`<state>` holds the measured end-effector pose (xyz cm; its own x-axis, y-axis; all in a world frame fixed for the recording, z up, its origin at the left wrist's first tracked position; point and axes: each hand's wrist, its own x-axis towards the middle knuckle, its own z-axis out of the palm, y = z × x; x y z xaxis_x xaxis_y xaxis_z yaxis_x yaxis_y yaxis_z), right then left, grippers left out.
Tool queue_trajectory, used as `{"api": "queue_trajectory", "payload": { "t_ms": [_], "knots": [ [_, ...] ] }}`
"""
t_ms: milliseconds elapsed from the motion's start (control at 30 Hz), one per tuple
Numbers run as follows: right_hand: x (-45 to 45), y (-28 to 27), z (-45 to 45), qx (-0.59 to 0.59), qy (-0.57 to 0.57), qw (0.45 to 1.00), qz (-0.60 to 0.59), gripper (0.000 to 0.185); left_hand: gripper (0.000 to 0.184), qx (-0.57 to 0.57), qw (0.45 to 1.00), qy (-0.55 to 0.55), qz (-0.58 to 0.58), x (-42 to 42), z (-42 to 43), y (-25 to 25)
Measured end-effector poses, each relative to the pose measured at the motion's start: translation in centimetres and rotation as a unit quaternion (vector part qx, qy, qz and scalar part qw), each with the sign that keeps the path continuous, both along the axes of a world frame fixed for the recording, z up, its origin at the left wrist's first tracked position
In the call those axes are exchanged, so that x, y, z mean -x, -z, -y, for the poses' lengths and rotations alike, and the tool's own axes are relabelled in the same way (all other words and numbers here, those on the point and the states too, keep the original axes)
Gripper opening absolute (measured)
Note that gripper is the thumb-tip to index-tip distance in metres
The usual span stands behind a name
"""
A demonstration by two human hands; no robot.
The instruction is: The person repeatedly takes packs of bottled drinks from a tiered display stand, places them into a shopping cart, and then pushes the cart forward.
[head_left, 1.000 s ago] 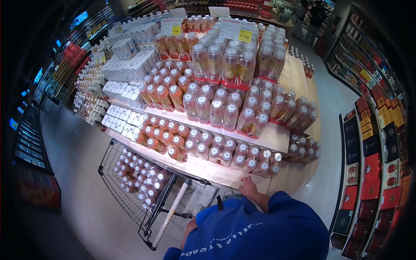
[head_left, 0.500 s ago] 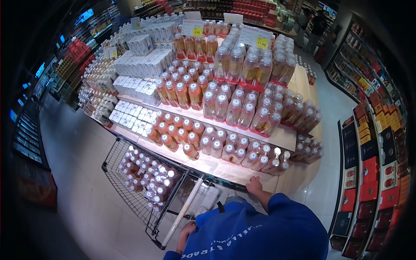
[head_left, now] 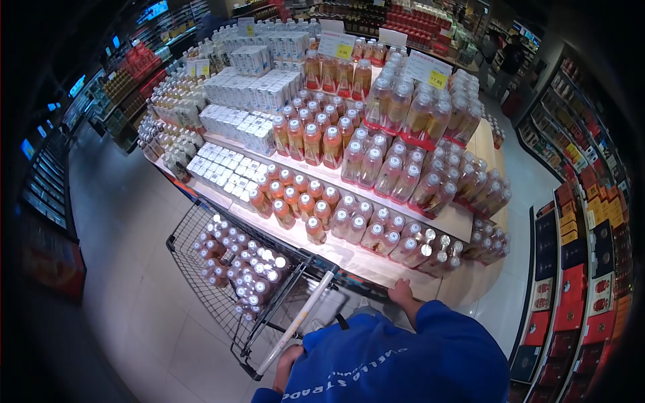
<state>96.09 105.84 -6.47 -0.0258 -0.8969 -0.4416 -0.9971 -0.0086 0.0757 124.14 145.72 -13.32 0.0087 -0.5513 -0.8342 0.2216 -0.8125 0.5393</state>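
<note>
My left hand [head_left: 289, 358] is at the near end of the shopping cart handle [head_left: 306, 310], its fingers closed against the bar and partly hidden. In the cart's wire basket [head_left: 191, 269] lie several packs of dark drink bottles [head_left: 259, 279] with white caps. My right hand [head_left: 402, 293] reaches forward with its fingers apart, holding nothing, at the front edge of the wooden display stand [head_left: 420, 287]. Closest to it on the lowest tier are shrink-wrapped packs of bottles [head_left: 406, 245]. Loose orange-coloured bottles [head_left: 314, 230] stand farther left.
White boxed cartons [head_left: 225, 171] and more bottles fill the tiers, with price signs [head_left: 428, 70] on top. Shelves of red and dark gift boxes [head_left: 571, 312] line the right side. A tiled aisle [head_left: 127, 269] runs on the left. People [head_left: 512, 57] stand far back.
The view has swung slightly, so the stand and cart appear shifted right and a little down. Both hands keep nearly the same places; the bottles look undisturbed.
</note>
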Motion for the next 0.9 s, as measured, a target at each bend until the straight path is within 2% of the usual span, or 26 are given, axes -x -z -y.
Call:
{"api": "queue_trajectory", "payload": {
  "t_ms": [133,200,267,333,400,467,600,700,767,867,900],
  "knots": [
    [-1.2,-0.5,-0.2,-0.008,0.009,1.0,-0.028,0.056,0.07,-0.007,0.996,-0.082,-0.023,-1.2,0.4,-7.9],
    [-1.1,-0.3,-0.3,-0.008,0.012,0.999,-0.032,0.058,0.058,-0.045,0.997,-0.064,-0.025,-1.7,0.7,-8.3],
    [-0.7,0.7,0.0,-0.004,0.01,0.999,-0.044,0.059,0.032,-0.064,0.994,-0.072,-0.053,0.3,-0.8,1.1],
    [-0.6,1.3,0.2,0.001,0.01,0.999,-0.049,0.06,0.024,0.04,0.994,0.052,0.091,2.0,-2.4,5.6],
    [-0.8,1.2,0.0,0.004,0.011,0.999,-0.049,0.06,0.02,0.099,0.978,0.099,0.152,2.5,-2.9,6.9],
    [-1.0,0.9,0.0,-0.001,0.018,0.999,-0.045,0.061,0.019,0.113,0.981,0.081,0.138,2.7,-3.4,7.7],
    [-0.9,0.9,0.1,-0.007,0.023,0.999,-0.03,0.063,0.018,0.107,0.986,0.079,0.104,2.1,-3.0,6.2],
    [-1.6,0.1,-0.3,0.005,0.031,0.999,-0.035,0.057,0.022,0.058,0.998,0.017,0.025,0.0,-0.9,-1.1],
    [-1.7,-0.3,-0.2,0.001,0.028,0.999,-0.036,0.058,0.025,0.025,1.0,-0.014,-0.004,-0.5,-0.2,-3.6],
    [-2.2,-0.9,-0.4,-0.009,0.031,0.999,-0.035,0.058,0.024,0.08,0.989,-0.106,-0.068,0.4,-1.4,-1.4],
    [-2.3,-1.1,-0.4,-0.012,0.032,0.999,-0.035,0.058,0.023,0.126,0.986,-0.102,-0.046,0.4,-1.7,-1.7]
  ]
}}
